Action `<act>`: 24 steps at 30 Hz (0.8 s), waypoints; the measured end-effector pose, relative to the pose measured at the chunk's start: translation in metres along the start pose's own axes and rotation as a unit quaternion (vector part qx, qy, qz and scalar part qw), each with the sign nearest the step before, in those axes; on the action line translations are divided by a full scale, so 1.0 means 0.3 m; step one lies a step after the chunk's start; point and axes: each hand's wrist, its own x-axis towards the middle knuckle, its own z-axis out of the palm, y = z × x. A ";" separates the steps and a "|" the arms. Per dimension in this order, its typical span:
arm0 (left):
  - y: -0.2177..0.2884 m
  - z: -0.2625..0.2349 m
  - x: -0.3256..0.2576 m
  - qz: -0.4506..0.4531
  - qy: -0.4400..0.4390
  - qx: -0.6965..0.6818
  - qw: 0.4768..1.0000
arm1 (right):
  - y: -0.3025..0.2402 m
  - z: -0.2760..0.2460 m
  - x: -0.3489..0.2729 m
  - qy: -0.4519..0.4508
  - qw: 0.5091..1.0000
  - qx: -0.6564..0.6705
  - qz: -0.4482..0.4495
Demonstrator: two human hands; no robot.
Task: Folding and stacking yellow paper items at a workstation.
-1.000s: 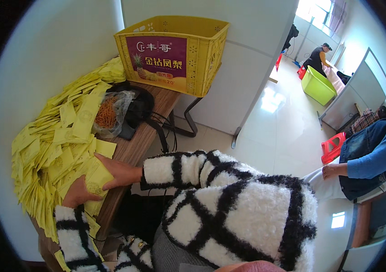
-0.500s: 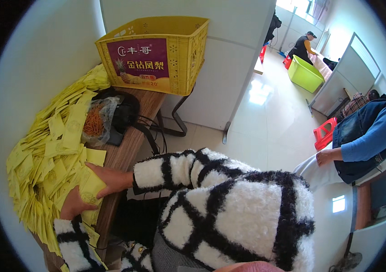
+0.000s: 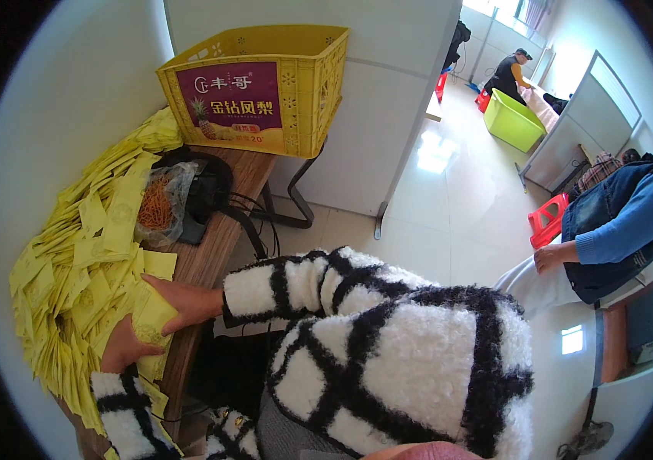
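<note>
Both my hands grip a small stack of yellow printed paper slips (image 3: pixel 151 313) at the near edge of the desk. My left hand (image 3: pixel 122 345) closes on its lower left side, fingers partly hidden among other paper. On its right side my right hand (image 3: pixel 182 303) holds it, thumb stretched along the top edge. A large heap of yellow paper slips (image 3: pixel 73 253) lies under and beyond the hands. Past my right hand sits a clear plastic bag (image 3: pixel 177 201) of orange-brown rubber bands, beside a dark bag-like item (image 3: pixel 213 184).
A yellow plastic crate (image 3: pixel 311 92) stands at the far end of the wooden desk (image 3: pixel 223 230), against a white partition (image 3: pixel 388 100). Cables hang off the desk's right edge. To the right are a person in blue (image 3: pixel 625 230), a red stool (image 3: pixel 547 218) and a green tub (image 3: pixel 512 123).
The view has shifted very slightly. My hands keep the same hold on the stack, and nothing else has visibly moved.
</note>
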 end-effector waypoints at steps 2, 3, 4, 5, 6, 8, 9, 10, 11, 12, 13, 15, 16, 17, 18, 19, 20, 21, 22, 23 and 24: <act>0.006 -0.003 -0.007 0.007 -0.004 0.004 1.000 | 0.001 0.006 0.003 -0.001 1.000 0.009 -0.008; 0.013 -0.004 -0.009 0.005 -0.004 0.004 1.000 | 0.004 0.010 0.002 -0.002 1.000 0.010 -0.008; 0.029 -0.007 -0.007 0.005 -0.007 -0.005 1.000 | 0.010 0.009 0.000 0.004 1.000 -0.002 -0.011; 0.039 -0.009 -0.004 0.005 -0.011 -0.014 1.000 | 0.013 0.007 -0.003 0.011 1.000 -0.014 -0.012; 0.039 -0.010 0.000 0.009 -0.012 -0.013 1.000 | 0.014 0.001 -0.006 0.013 1.000 -0.017 -0.011; 0.026 -0.008 0.002 0.022 -0.001 -0.020 1.000 | 0.015 -0.001 -0.003 0.011 1.000 -0.015 -0.006; 0.026 -0.009 0.005 0.023 -0.003 -0.020 1.000 | 0.013 -0.007 -0.005 0.012 1.000 -0.016 -0.006; 0.032 -0.011 0.008 0.029 -0.002 -0.011 1.000 | 0.011 -0.014 -0.008 0.013 1.000 -0.016 -0.009; 0.021 -0.006 0.003 0.028 0.002 -0.006 1.000 | 0.013 -0.006 -0.004 0.007 1.000 -0.010 -0.014; -0.011 0.001 0.000 0.021 0.003 -0.008 1.000 | 0.007 0.002 0.000 0.003 1.000 -0.005 -0.014; -0.021 0.002 0.006 0.019 0.006 0.015 1.000 | 0.007 0.001 -0.002 0.001 1.000 -0.002 -0.011; -0.040 0.006 0.000 0.012 0.010 0.035 0.999 | 0.008 0.009 -0.001 -0.005 1.000 0.004 -0.007; -0.052 0.008 -0.010 0.012 0.008 0.015 1.000 | 0.012 0.018 0.004 -0.002 1.000 0.008 -0.019; -0.036 0.004 -0.033 0.008 0.007 -0.004 1.000 | 0.013 0.037 0.004 0.001 0.999 0.015 -0.032; -0.066 -0.011 -0.030 0.031 0.013 0.029 0.999 | 0.019 0.039 0.016 0.013 0.998 0.004 -0.060; -0.120 -0.002 -0.003 0.049 0.013 0.058 0.997 | 0.040 0.035 0.022 0.025 0.996 0.000 -0.082; -0.129 0.010 0.014 0.058 0.005 0.007 0.998 | 0.074 0.032 0.028 0.021 0.997 -0.006 -0.076; -0.142 0.008 0.046 0.062 0.001 -0.046 0.997 | 0.100 0.020 0.028 0.013 0.997 -0.007 -0.069; -0.203 0.010 0.049 0.041 -0.019 0.026 0.999 | 0.036 0.009 0.022 -0.002 1.000 -0.019 -0.004; -0.160 0.011 0.054 0.052 0.000 0.038 0.998 | 0.012 -0.012 0.021 0.011 1.000 -0.001 -0.020; -0.168 0.012 0.084 0.083 0.014 0.022 0.996 | 0.058 -0.018 0.023 0.036 0.997 -0.048 -0.038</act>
